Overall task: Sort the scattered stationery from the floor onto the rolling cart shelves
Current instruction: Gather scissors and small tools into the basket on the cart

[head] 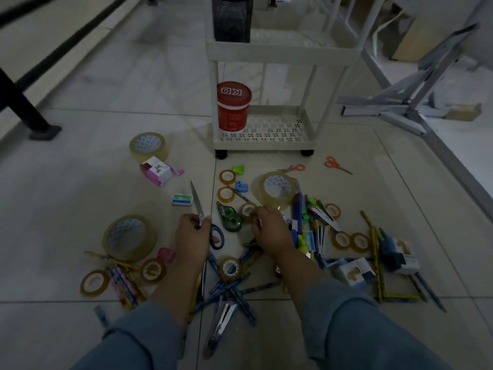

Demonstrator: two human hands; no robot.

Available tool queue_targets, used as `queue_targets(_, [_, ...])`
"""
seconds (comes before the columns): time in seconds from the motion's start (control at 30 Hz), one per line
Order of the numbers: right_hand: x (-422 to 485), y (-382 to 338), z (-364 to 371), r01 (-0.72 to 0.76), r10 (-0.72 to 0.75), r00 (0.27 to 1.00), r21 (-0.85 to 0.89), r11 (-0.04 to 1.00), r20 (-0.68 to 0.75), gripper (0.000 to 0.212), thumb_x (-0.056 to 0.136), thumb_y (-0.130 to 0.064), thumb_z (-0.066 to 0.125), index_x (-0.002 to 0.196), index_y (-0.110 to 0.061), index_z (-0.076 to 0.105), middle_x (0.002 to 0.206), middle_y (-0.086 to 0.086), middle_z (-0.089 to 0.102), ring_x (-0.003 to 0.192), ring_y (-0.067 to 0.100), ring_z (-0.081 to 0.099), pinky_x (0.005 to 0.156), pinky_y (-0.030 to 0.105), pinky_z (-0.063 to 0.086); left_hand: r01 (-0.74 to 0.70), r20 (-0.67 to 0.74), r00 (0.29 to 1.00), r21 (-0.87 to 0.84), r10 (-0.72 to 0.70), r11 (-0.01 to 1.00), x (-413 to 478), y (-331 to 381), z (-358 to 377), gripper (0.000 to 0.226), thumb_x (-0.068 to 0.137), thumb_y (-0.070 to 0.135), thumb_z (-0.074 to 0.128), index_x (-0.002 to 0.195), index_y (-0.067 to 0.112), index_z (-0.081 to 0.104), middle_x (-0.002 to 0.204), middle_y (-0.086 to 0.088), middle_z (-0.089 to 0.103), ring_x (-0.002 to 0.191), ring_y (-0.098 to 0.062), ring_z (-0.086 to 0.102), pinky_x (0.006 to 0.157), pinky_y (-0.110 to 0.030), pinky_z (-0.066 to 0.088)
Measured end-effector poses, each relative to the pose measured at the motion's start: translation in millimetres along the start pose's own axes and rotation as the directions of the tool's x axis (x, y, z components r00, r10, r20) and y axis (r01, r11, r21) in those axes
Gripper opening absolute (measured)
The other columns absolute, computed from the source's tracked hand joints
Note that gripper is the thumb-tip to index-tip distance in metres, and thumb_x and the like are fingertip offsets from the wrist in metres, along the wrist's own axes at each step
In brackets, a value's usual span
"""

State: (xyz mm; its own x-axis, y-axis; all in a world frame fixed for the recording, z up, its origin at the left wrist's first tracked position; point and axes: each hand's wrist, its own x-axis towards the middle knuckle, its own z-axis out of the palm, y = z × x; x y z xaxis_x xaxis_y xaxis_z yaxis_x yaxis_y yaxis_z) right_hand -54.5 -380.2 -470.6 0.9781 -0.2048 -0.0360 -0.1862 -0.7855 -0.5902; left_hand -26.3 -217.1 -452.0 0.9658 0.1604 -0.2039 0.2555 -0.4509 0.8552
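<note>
Both forearms reach forward over the floor pile. The left hand (192, 236) curls round scissors (196, 201), blades pointing toward the cart (261, 144). The right hand (269, 231) pinches a small tape roll (246, 210) (fingertips curled on its rim) among the scatter. A red tub (232, 110), lid marked "KD", stands on the cart's bottom shelf, and a mesh cup (231, 18) on the shelf above.

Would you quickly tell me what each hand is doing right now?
Left hand: holds the scissors.
Right hand: pinches a small tape roll.
</note>
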Motion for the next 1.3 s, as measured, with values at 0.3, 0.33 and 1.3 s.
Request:
queue_targets(0.3, [6.2, -14.6, -9.1, -0.075, 0.075, 0.997, -0.042, 0.996, -0.005, 0.023, 0.092, -0.012, 0.049, 0.111, -0.006, 0.060, 0.114, 0.015, 0.055, 0.106, 0.030, 0.052, 0.086, 0.035, 0.043, 0.055, 0.019, 0.998, -0.148, -0.053, 0.987, -6.0, 12.6, -2.9, 0.015, 0.095, 0.014, 0.052, 0.089, 0.003, 0.045, 0.066, -0.002, 0.048, 0.053, 0.001, 0.059, 0.045, -0.013, 0.036])
queue_targets(0.33, [7.4, -14.1, -16.2, -0.095, 0.094, 0.995, -0.054, 0.994, -0.018, 0.023, 0.093, -0.013, 0.049, 0.111, -0.005, 0.060, 0.113, 0.015, 0.055, 0.104, 0.030, 0.052, 0.084, 0.036, 0.044, 0.033, 0.052, 0.998, -0.158, -0.025, 0.987, -11.1, 20.5, -1.3, 0.013, 0.095, 0.013, 0.052, 0.089, 0.003, 0.045, 0.063, 0.000, 0.046, 0.047, 0.006, 0.056, 0.044, -0.008, 0.038])
queue_targets(1.3, [152.0, 142.9, -69.9, -0.281, 0.290, 0.957, -0.322, 0.904, -0.019, 0.028, 0.094, -0.018, 0.050, 0.113, 0.000, 0.058, 0.119, 0.022, 0.048, 0.109, 0.037, 0.048, 0.087, 0.035, 0.041, -0.063, 0.152, 0.983, -0.258, 0.105, 0.964, -1.2, 41.7, 89.2, 0.018, 0.092, 0.016, 0.056, 0.076, 0.014, 0.047, 0.073, -0.011, 0.058, 0.063, -0.013, 0.054, 0.048, -0.008, 0.042])
